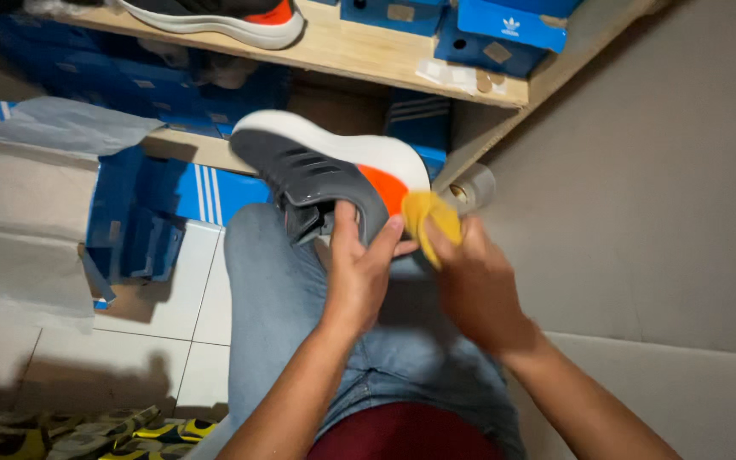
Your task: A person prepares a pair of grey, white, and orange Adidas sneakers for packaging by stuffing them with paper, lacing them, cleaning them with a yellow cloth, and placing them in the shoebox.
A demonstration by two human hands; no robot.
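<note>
I see the grey shoe [317,170] held over the lap, left hand [359,264] clamped on its heel. Right hand [474,285] pinches the yellow cloth [430,223] against the sole. Looks light; sole stiff, upper soft. Heel grip suits.

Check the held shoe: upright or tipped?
Tipped. The shoe lies on its side, white sole facing the shelf; left hand grips it.

Shoe [317,166]: dark grey, white sole, orange heel patch. Cloth [433,223]: yellow. Boxes [176,192]: blue, white stripes. Jeans [278,298]: light blue. Shelf [359,47]: pale wood.
</note>
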